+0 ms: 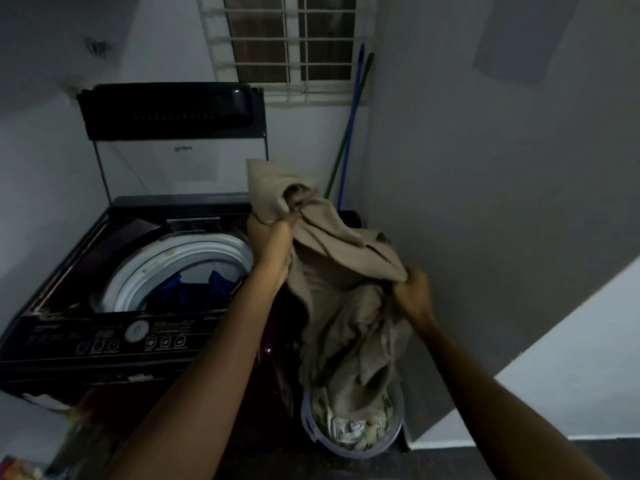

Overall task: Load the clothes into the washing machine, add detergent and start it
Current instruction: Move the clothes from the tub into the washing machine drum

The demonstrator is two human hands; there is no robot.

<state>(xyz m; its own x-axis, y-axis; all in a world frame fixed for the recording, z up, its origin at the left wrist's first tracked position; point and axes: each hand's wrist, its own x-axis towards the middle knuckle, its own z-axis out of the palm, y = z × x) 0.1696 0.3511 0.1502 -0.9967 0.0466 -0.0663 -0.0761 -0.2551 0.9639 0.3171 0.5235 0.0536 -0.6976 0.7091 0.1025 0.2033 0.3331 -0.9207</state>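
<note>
A dark top-loading washing machine [104, 341] stands at the left with its lid [169, 109] raised. Blue clothes [194, 289] lie inside its white-rimmed drum [180, 254]. Both my hands hold a beige garment [346, 271] in the air to the right of the machine. My left hand [273, 244] grips its upper bunched part beside the drum's right rim. My right hand [414, 292] grips a lower fold. The garment's end hangs down into a clear plastic basket [391, 441] on the floor, which holds more light clothes.
A control panel [131, 337] with a round dial runs along the machine's front. Blue and green broom handles [349, 133] lean in the corner under a barred window [294, 39]. A grey wall [485, 185] closes the right side. Small items sit at the bottom left.
</note>
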